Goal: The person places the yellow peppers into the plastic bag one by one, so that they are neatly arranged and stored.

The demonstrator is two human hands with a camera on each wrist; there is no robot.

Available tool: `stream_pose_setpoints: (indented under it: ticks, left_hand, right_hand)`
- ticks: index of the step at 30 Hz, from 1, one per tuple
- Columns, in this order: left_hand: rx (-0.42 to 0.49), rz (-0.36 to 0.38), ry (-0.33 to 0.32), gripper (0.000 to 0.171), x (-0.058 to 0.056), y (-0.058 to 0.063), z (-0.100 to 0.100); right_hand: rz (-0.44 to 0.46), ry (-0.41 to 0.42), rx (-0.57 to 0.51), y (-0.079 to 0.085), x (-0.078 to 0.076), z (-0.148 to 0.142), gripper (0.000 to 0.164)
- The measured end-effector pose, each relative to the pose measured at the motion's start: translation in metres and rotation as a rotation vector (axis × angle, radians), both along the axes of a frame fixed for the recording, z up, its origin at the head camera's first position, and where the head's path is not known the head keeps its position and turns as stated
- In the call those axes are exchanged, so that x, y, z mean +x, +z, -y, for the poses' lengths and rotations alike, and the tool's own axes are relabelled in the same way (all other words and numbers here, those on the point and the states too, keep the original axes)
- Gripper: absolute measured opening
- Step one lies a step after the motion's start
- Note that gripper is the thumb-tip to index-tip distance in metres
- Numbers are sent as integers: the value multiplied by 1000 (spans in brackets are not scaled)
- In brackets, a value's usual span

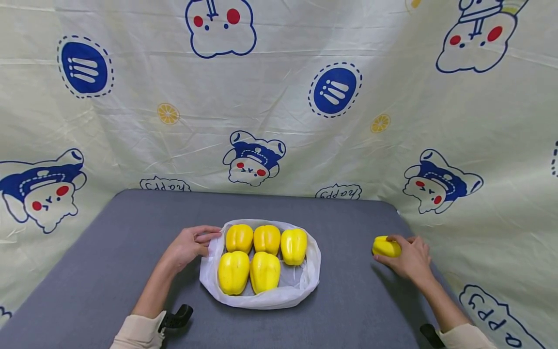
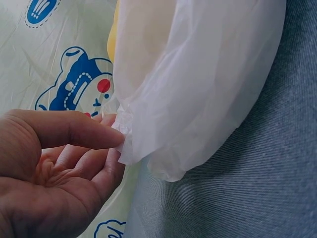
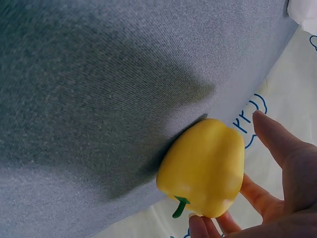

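Observation:
A white plastic bag (image 1: 287, 301) with a rolled-out rim sits mid-table, holding several yellow bell peppers (image 1: 233, 272) in two rows. At its left side my left hand (image 1: 188, 248) pinches the rim between thumb and fingers; the left wrist view shows the crumpled plastic edge (image 2: 130, 141) at the fingertips. Far to the right, a single yellow bell pepper (image 1: 386, 246) with a short green stem (image 3: 181, 206) lies on its side on the table. My right hand (image 1: 411, 257) is spread around it. Fingertips touch the pepper's underside in the right wrist view, while the thumb (image 3: 270, 131) stands apart from it.
The table (image 1: 348, 300) has a grey cloth surface. Behind and beside it hangs a pale printed sheet (image 1: 279, 97) with cartoon figures. A dark strap (image 1: 178, 317) sits at my left wrist, over the table.

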State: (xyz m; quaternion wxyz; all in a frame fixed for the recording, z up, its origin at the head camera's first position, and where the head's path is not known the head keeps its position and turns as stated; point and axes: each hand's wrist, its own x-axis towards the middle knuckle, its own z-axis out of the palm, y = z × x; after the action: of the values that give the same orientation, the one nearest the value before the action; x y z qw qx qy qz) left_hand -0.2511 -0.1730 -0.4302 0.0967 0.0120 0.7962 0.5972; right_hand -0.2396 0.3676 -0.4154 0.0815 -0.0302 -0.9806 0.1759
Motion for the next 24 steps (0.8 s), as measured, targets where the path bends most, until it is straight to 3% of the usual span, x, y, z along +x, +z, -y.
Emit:
stream_pose_setpoints:
  ticks: [16, 19, 24]
  left_hand:
    - [-2, 4, 5, 62, -1, -1, 0]
    - [1, 1, 4, 62, -1, -1, 0]
    - [4, 3, 2, 62, -1, -1, 1]
  right_hand:
    - [-156, 30, -72, -15, -7, 1, 41]
    - [-151, 12, -90, -16, -7, 1, 46]
    - [-118, -5, -107, -12, -7, 0, 70]
